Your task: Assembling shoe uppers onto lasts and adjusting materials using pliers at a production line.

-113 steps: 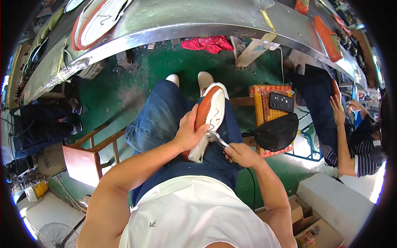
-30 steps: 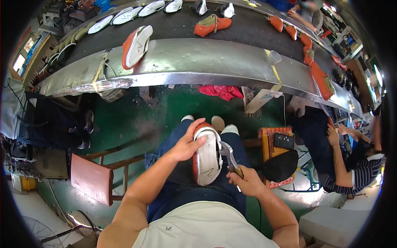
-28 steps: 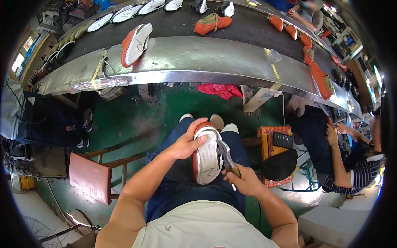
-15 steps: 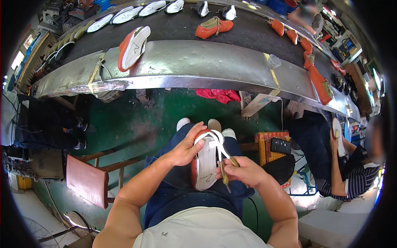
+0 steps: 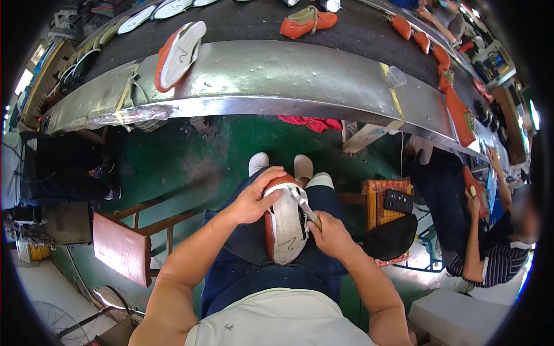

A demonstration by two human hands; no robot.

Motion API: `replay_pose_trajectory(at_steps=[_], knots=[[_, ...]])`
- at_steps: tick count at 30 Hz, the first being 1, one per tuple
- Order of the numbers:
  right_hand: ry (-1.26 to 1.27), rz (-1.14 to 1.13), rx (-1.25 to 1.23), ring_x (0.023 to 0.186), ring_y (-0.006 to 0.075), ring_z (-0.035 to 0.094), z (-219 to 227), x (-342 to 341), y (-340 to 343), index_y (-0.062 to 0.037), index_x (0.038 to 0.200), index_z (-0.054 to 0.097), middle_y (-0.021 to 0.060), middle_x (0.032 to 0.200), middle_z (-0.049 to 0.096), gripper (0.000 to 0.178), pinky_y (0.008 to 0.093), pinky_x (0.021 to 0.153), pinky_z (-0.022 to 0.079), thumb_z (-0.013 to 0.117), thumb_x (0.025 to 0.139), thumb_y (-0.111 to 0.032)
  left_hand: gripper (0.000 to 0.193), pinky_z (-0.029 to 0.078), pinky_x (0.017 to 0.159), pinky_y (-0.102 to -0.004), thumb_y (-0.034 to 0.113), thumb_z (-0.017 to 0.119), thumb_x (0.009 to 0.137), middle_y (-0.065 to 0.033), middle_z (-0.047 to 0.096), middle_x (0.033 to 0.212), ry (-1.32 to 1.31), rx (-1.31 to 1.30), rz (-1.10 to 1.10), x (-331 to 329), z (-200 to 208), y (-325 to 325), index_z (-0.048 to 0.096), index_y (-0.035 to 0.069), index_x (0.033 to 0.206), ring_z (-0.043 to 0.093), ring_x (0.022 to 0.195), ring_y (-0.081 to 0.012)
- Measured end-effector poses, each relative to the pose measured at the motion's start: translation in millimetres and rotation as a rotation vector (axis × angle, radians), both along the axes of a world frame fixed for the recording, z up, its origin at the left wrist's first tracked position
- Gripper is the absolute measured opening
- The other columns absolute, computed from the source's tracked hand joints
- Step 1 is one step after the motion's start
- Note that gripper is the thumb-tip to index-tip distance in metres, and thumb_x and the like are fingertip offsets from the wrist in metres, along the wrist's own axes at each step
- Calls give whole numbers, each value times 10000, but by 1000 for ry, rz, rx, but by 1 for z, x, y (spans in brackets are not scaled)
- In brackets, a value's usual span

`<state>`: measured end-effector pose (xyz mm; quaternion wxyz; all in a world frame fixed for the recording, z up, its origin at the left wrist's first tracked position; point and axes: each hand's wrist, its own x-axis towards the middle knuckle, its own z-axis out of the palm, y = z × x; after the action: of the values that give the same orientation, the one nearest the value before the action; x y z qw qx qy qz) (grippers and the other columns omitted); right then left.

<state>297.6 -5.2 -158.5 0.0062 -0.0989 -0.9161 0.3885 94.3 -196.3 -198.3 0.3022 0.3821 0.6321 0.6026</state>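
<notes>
A shoe (image 5: 285, 229) rests on my lap with its pale underside up, its red upper wrapped round the sides and a dark hand-drawn mark near the close end. My left hand (image 5: 258, 199) grips its far end, thumb pressed on the underside and fingers over the red upper. A whitish strip (image 5: 281, 188) runs round that end. My right hand (image 5: 333, 235) is closed round the handles of metal-headed pincers (image 5: 303, 204). Their head touches the shoe's right edge near the far end; whether the jaws hold the strip is too small to tell.
Ahead runs a metal-edged dark bench (image 5: 242, 69) with a red-and-white shoe (image 5: 179, 56), a red shoe (image 5: 309, 23) and rows of others. A pink-topped stool (image 5: 121, 248) stands left. Right are a phone (image 5: 398, 200), a black bag (image 5: 390, 236) and a seated person (image 5: 490, 254) holding a shoe.
The pincers have turned, their head now against the shoe's edge. The big white loop above the shoe is gone. The view has tipped slightly downward.
</notes>
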Motion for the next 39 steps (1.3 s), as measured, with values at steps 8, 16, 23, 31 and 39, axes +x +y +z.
replay_pose_trajectory(at_steps=[8, 16, 23, 31, 39], knots=[[-291, 105, -31, 913, 456, 667, 54, -10, 14, 17, 1122, 583, 242, 1078, 679, 271, 498, 804, 536, 612, 995, -220, 392, 402, 1116, -328, 126, 671, 971, -134, 562, 1417, -219, -55, 276, 14, 2, 22, 595, 27, 1343, 542, 1309, -225], [-190, -32, -111, 889, 496, 642, 62, -51, 10, 40, 1085, 588, 263, 905, 679, 311, 520, 804, 513, 545, 1029, -262, 525, 345, 1179, -355, 107, 686, 936, -174, 472, 1526, -183, -116, 94, 2, 18, 14, 530, 37, 1432, 455, 1424, -269], [-256, 46, -45, 848, 487, 651, 60, -55, 10, 44, 992, 587, 275, 826, 666, 383, 537, 748, 501, 534, 1037, -333, 915, 353, 1149, -308, -50, 551, 784, -132, 507, 1494, 6, -251, -131, -14, 32, 1, 242, 99, 1632, 480, 1371, -215], [-94, -252, -157, 764, 192, 671, -17, -11, 0, -17, 1094, 600, 101, 880, 692, 457, 357, 720, 542, 791, 851, -353, 894, 356, 1170, -337, 16, 563, 782, -260, 485, 1496, -422, -333, 146, 55, -1, -8, 190, -60, 1591, 461, 1424, -313], [-299, -323, -574, 731, 156, 671, -36, 35, -2, 39, 1168, 575, 118, 887, 681, 302, 332, 694, 556, 673, 910, -82, 1039, 250, 1212, -305, -69, 522, 752, -192, 279, 1643, -598, -189, -1, 73, 12, 2, 27, 80, 1652, 306, 1513, -258]])
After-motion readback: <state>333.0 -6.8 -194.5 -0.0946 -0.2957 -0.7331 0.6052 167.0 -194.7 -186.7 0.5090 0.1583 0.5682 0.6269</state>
